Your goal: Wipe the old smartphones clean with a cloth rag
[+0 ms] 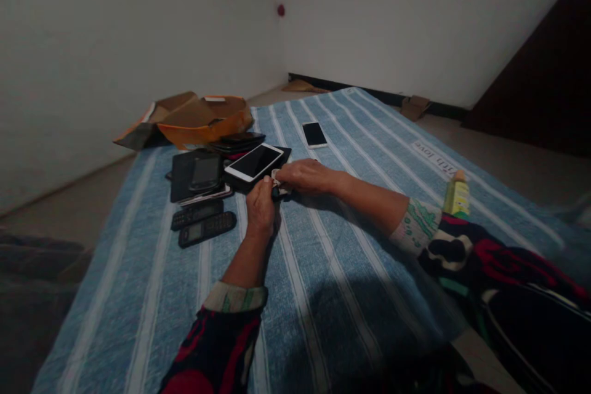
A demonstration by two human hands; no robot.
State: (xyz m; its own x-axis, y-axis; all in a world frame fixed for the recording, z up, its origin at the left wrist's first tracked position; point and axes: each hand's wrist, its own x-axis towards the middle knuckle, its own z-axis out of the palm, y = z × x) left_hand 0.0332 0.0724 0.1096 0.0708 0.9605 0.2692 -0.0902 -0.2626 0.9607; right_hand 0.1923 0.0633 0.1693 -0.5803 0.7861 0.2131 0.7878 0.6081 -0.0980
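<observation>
My left hand point(261, 206) and my right hand point(305, 175) meet over the middle of the striped cloth, both with fingers closed. Between the fingertips shows a crumpled whitish cloth point(276, 175), pinched by my right hand. A small dark object at my left fingertips is mostly hidden, so its kind is unclear. Just beyond the hands, a white smartphone point(255, 162) lies screen up on dark flat devices. To the left are a stack with a dark phone point(205, 171) on top and two black keypad phones point(207, 229). Farther off lies another white smartphone point(314, 135), apart from the rest.
An open, torn orange-and-brown cardboard box point(203, 126) stands at the far left, with dark phones point(237, 141) piled before it. A yellow-green bottle point(457, 194) is near my right forearm. The blue striped cloth point(314, 295) covers the surface. Walls rise behind.
</observation>
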